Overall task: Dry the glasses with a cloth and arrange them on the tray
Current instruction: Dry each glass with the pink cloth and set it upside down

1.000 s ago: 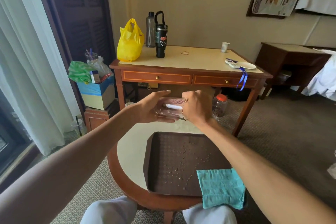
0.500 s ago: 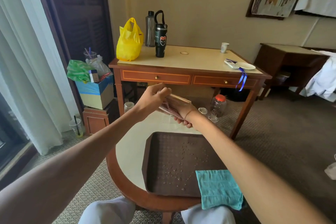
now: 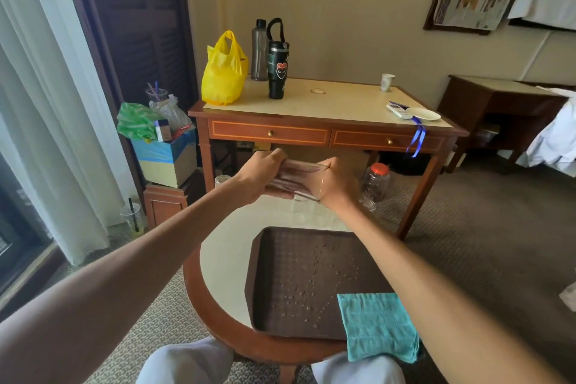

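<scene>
A clear drinking glass [image 3: 297, 179] lies sideways in the air above the far edge of the round table. My left hand [image 3: 265, 176] grips one end of it and my right hand [image 3: 335, 184] grips the other. Under it stand more clear glasses [image 3: 293, 207] on the table top, mostly hidden. The brown tray [image 3: 265, 284] sits on the table near me, wet with water drops and holding no glasses. A teal cloth [image 3: 377, 324] lies on the tray's near right corner, hanging over its edge.
The round table [image 3: 218, 262] has a wooden rim. Behind it stands a wooden desk [image 3: 327, 131] with a yellow bag [image 3: 223, 72] and bottles. A jar with a red lid [image 3: 375, 182] and a glass [image 3: 222, 184] stand on the carpet under the desk.
Both hands have turned the glass between them and lifted it slightly; my left fingers now curl over its top edge.
</scene>
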Tool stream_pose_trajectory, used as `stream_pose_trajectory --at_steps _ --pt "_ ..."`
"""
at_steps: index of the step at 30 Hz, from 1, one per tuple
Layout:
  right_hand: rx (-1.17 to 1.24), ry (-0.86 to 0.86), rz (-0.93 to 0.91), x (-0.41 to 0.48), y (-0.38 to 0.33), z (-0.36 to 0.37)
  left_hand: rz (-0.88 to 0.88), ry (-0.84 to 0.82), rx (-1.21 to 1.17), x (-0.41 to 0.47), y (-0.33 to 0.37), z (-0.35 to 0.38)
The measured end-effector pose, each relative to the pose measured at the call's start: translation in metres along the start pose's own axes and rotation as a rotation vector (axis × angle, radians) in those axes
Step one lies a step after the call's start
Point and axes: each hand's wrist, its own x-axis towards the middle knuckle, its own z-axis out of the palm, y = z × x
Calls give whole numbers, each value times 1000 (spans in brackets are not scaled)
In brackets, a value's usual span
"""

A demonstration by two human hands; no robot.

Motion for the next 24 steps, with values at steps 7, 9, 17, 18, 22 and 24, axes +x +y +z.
stream_pose_trajectory --at_steps 7,9,17,18,22,24 --pt "593 -679 469 -8 -19 -1 398 117 304 3 -10 -10" --pt "149 -431 239 -1 -17 0 191 -20 76 7 -13 -16" --pt "-233 209 -562 -17 -36 -28 -327 -130 -121 5 -14 -22" --pt "-205 203 -533 -14 -33 -26 -300 -85 -87 5 -13 -20" --pt "-21 140 -197 -13 -13 7 -46 8 31 8 -7 -17" --pt "99 1 66 -7 -4 28 140 67 196 11 -11 -17"
